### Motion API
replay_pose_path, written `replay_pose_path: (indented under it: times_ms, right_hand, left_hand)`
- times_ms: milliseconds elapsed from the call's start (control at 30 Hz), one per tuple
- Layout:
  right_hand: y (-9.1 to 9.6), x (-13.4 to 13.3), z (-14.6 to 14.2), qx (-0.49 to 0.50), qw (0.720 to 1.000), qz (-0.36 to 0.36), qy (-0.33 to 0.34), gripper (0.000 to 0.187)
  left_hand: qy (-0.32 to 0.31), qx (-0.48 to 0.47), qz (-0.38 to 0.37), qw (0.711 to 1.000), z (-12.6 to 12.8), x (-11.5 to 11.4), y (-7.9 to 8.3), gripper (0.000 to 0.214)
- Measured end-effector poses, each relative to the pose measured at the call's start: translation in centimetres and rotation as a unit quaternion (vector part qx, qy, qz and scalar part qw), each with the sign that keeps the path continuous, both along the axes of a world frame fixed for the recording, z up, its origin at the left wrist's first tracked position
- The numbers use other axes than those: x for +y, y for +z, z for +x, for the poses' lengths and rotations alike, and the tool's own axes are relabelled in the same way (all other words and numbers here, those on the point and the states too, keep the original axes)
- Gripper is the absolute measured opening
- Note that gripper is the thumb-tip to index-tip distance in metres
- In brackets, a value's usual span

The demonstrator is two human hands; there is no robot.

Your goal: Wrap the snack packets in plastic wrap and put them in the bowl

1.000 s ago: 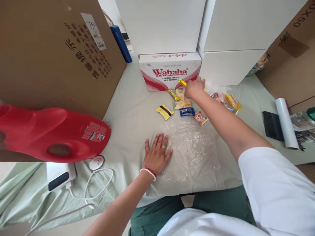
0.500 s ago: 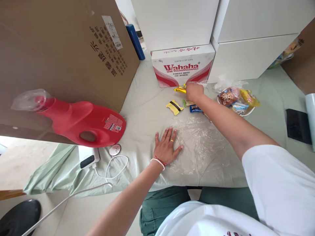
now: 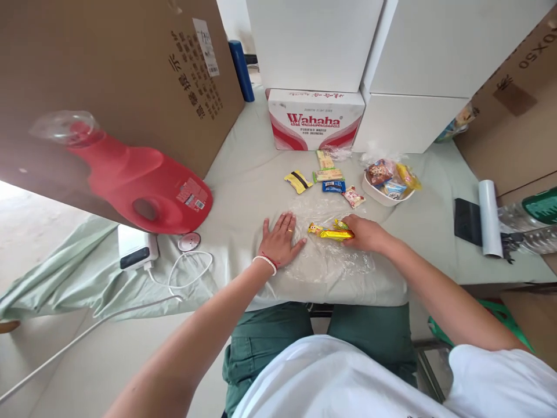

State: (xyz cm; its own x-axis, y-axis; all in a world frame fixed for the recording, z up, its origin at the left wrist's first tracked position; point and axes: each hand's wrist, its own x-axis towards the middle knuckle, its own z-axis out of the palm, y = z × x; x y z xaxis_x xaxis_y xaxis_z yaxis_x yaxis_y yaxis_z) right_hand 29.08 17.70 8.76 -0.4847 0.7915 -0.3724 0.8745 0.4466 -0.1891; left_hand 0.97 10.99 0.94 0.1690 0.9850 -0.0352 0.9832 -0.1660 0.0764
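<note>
1. Since the earlier frame, our right hand (image 3: 365, 234) has drawn back from near the printed carton (image 3: 316, 122), bringing the yellow packets (image 3: 334, 234) toward us.
2. Those packets are now over the clear plastic sheet (image 3: 348, 264), at the centre of our clock; our right grip is closed around their right-hand ends.
3. At nine o'clock, our left hand (image 3: 281, 241) lies flat with fingers spread, grasping nothing, beside the sheet's left edge.
4. Toward eleven we see a black-striped yellow snack (image 3: 298, 182); at twelve, a blue packet (image 3: 333, 186) with a green-edged packet (image 3: 328, 175) just beyond; at one, a red-and-white packet (image 3: 354, 197).
5. At two o'clock stands a white bowl (image 3: 378, 194) of wrapped snacks.
6. Farther out on our cloth-covered table (image 3: 243, 180), the carton stands at twelve, a red jug (image 3: 165, 197) lies between nine and ten, and a white roll (image 3: 491, 217) is at three.
</note>
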Motion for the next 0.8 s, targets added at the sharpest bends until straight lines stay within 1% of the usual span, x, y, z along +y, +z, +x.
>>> replay_pose_path:
  times_ms: [100,200,300,367,433,500,533,567,633,700,767,800]
  right_hand:
    - [1.0,0.6,-0.4,0.015,0.999,0.025,-0.045,0.041]
    - [1.6,1.1,-2.2,0.026,0.997,0.025,-0.062,0.041]
    - [1.0,1.4,-4.3,0.003,0.997,0.016,-0.071,0.043]
    - [0.2,1.6,-4.9,-0.006,0.999,-0.004,-0.052,0.048]
    - [-0.5,1.9,-4.6,-0.011,0.999,-0.033,-0.023,0.060]
    - [-0.9,2.2,-3.4,-0.013,0.999,-0.046,-0.016,0.075]
    - [-0.9,2.3,-2.6,-0.010,0.999,-0.046,-0.022,0.078]
    - [-0.9,2.5,-1.9,-0.001,0.999,-0.042,-0.031,0.077]
    - [-0.6,2.7,-0.7,0.037,0.997,-0.018,-0.057,0.065]
    - [-0.1,2.8,-0.5,0.082,0.991,0.043,-0.097,0.050]
    - [0.2,2.6,-1.5,0.117,0.979,0.123,-0.116,0.048]
    - [0.3,2.3,-2.3,0.125,0.973,0.157,-0.109,0.050]
  left_hand:
    - [0.002,-0.001,-0.002,1.000,0.1,0.0,0.0,0.079]
    - [0.004,-0.006,0.004,1.000,0.1,0.0,0.0,0.079]
    - [0.007,-0.010,0.005,1.000,0.2,-0.1,0.1,0.079]
    - [0.010,-0.011,0.000,1.000,0.2,-0.1,0.2,0.080]
    - [0.012,-0.009,-0.005,1.000,0.2,-0.1,0.3,0.080]
    - [0.013,-0.007,-0.012,1.000,0.2,-0.2,0.4,0.080]
    - [0.014,-0.006,-0.014,1.000,0.2,-0.2,0.4,0.080]
    - [0.014,-0.005,-0.016,1.000,0.2,-0.1,0.5,0.079]
    - [0.012,-0.004,-0.017,1.000,0.2,-0.1,0.5,0.080]
    - [0.007,-0.005,-0.015,1.000,0.2,-0.1,0.4,0.080]
    - [0.004,-0.005,-0.010,1.000,0.1,-0.1,0.3,0.081]
    - [0.005,-0.005,-0.008,1.000,0.1,-0.1,0.2,0.081]
